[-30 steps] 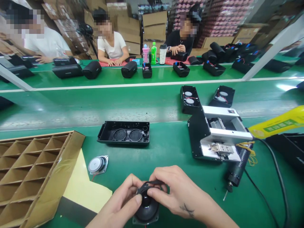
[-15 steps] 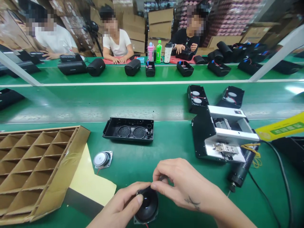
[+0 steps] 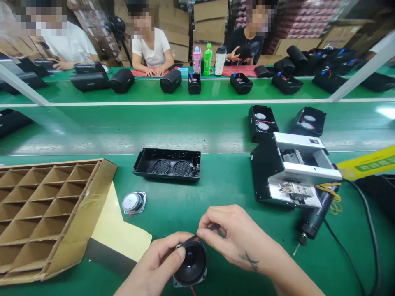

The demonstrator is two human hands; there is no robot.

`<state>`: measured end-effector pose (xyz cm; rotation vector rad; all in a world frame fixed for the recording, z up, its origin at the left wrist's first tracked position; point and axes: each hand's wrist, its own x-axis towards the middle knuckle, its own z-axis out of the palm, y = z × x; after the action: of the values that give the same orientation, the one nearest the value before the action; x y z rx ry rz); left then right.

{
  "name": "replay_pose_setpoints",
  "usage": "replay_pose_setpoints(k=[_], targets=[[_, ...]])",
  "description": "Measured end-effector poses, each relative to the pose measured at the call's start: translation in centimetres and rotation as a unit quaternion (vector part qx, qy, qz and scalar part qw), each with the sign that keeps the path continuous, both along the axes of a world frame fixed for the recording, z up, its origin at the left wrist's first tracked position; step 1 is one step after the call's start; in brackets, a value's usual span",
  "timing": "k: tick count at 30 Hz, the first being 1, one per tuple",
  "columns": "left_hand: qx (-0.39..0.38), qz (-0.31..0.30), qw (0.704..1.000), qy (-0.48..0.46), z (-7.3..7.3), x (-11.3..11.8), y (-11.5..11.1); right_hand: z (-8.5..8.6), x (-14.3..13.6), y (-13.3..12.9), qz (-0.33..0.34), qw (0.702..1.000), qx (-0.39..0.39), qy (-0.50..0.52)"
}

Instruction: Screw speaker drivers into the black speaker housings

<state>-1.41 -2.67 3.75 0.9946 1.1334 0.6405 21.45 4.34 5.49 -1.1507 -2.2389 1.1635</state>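
A round black speaker with a metal frame and a red wire lies cone up at the front of the bench. My left hand grips its left edge, thumb pressing a thin black strip against the rim. Between thumb and forefinger, my right hand pinches the strip's other end, above the speaker's upper right. Another speaker rests magnet up to the left. Beyond the hands sits an open black speaker housing with two round grilles.
At left stands a cardboard divider box beside a yellow paper sheet. On the right are a silver-and-black machine and a black electric screwdriver with its cable. Housings with speakers stand behind. Co-workers sit across the line.
My right hand's pinch has drawn slightly up and away from the speaker, so more of the black strip shows between the hands. The left hand keeps its hold; the camera view has shifted slightly.
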Motion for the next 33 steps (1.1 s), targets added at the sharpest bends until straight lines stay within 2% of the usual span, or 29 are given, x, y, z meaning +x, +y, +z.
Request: replay_pose_setpoints(k=[5, 12, 18, 27, 33], targets=[[0.004, -0.030, 1.000, -0.005, -0.9, -0.2, 0.1, -0.3, 0.2, -0.4, -0.001, 1.000, 0.009, -0.005], [-0.012, 0.016, 1.000, -0.009, -0.8, 0.4, -0.1, -0.7, 0.3, -0.6, -0.020, 0.999, 0.028, -0.010], [-0.021, 0.034, 0.999, -0.012, -0.6, 0.8, -0.2, -0.9, 0.2, -1.1, -0.044, 0.999, -0.009, -0.005], [-0.026, 0.001, 1.000, -0.002, -0.6, 0.4, -0.3, 0.0, 0.0, -1.1, -0.084, 0.995, -0.060, 0.000], [-0.019, 0.011, 1.000, -0.007, -0.6, 0.5, -0.4, -0.5, -0.1, -1.4, -0.091, 0.992, -0.087, -0.012]])
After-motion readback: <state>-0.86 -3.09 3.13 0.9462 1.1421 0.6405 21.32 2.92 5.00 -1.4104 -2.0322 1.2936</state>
